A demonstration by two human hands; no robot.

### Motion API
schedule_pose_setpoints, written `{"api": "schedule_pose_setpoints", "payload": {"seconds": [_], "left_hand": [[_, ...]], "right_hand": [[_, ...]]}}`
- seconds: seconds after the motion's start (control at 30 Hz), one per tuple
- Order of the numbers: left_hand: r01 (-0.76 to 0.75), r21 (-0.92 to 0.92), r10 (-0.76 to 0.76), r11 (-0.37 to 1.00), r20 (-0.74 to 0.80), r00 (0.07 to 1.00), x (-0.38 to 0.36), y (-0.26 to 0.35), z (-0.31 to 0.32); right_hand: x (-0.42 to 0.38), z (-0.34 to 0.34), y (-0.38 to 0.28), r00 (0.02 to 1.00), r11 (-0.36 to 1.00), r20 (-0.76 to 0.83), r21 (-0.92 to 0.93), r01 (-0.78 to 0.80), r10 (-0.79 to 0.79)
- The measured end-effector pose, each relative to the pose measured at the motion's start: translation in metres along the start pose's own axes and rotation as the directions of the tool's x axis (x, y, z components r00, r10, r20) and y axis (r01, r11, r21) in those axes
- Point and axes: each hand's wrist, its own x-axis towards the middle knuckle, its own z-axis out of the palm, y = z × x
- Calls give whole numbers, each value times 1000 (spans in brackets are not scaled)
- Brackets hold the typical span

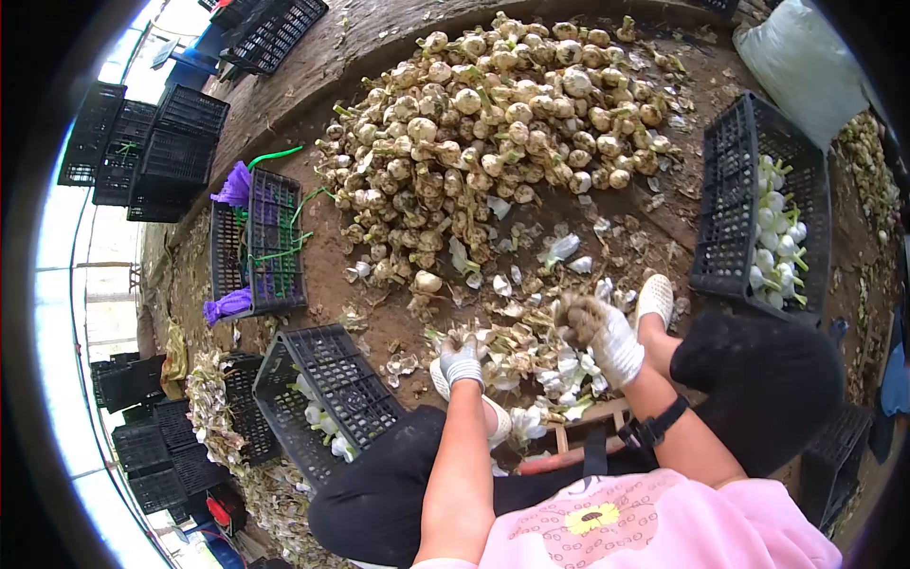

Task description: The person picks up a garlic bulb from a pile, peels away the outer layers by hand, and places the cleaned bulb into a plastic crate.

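Note:
My left hand [462, 358], in a white work glove with soiled fingers, is closed low over the garlic trimmings [512, 356] between my feet. Whatever its fingers grip is too small to make out. To the right, my right hand [604, 339] wears a similar glove, much dirtier at the fingers. Its fingers curl downward and hide anything inside them. Just beyond both hands lies a large heap of unpeeled garlic bulbs [502, 114], soil and stalks still on them. A single garlic bulb [427, 282] rests at the heap's near edge, closest to my left hand.
A black crate [725, 204] at right holds cleaned white garlic; another black crate [351, 389] by my left knee holds some too. A crate with purple and green ties [275, 242] stands farther left. A white sack [801, 71] sits at upper right. Stacked crates [175, 147] line the left.

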Motion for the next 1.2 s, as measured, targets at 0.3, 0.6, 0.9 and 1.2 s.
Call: {"api": "schedule_pose_setpoints", "payload": {"seconds": [0.3, 0.6, 0.9, 1.2], "left_hand": [[-180, 232, 227, 956, -196, 954, 163, 25, -9], [232, 102, -239, 967, 60, 969, 210, 20, 41], [499, -681, 118, 535, 645, 755, 50, 62, 33], [246, -618, 325, 747, 661, 676, -111, 99, -2]], "right_hand": [[15, -4, 21, 988, 895, -88, -419, -155, 130], [23, -6, 19, 968, 827, -160, -504, -249, 194], [11, 3, 22, 898, 893, 54, 99, -439, 436], [-20, 33, -7, 985, 974, -42, 162, -157, 166]]}}
